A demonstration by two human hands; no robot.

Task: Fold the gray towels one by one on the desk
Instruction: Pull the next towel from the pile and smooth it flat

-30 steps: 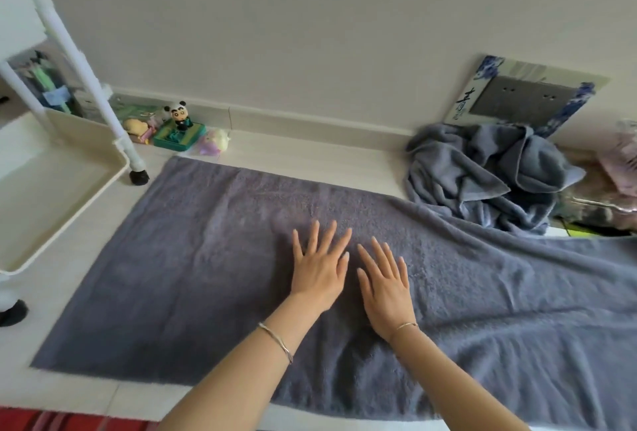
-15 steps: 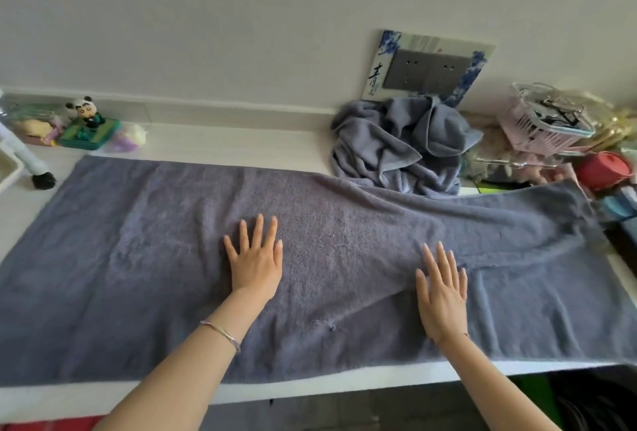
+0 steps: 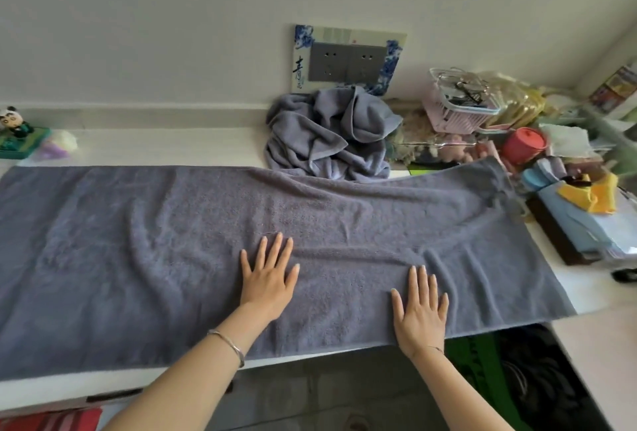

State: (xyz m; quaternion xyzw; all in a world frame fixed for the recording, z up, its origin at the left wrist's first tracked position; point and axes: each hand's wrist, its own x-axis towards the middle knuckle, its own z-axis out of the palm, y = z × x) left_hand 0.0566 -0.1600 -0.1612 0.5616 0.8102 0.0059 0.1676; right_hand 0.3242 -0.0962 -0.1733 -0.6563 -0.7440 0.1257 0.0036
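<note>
White desk (image 3: 155,148) runs across the frame against a pale wall. Most of its top is covered by the spread gray towel (image 3: 138,258), laid flat lengthwise from the left edge of the frame to the right of centre. Its near hem lies along the desk's front edge, and shallow wrinkles fan across the middle. Its far right corner rides up against the clutter there. Crumpled gray towel (image 3: 327,134) sits heaped at upper centre against the wall, its lower folds touching the far edge of the spread one. Both forearms come up from the bottom of the frame, bare, angled inward and up. Left hand (image 3: 269,279) lies palm down on the spread towel just below frame centre, fingers straight and slightly splayed, pointing toward the wall; it presses flat and grasps nothing. Right hand (image 3: 420,313) lies palm down to its right, nearer the front hem, fingers straight and close together, likewise gripping nothing. The two hands are apart, with a low ridge of cloth between them. Socket plate (image 3: 348,58) with a blue-patterned border hangs on the wall above the heap. Pink basket (image 3: 458,110) and red pot (image 3: 524,144) stand among the clutter at upper right. Panda figure (image 3: 13,123) at far left. Thin bracelet (image 3: 227,348) on the left wrist.
</note>
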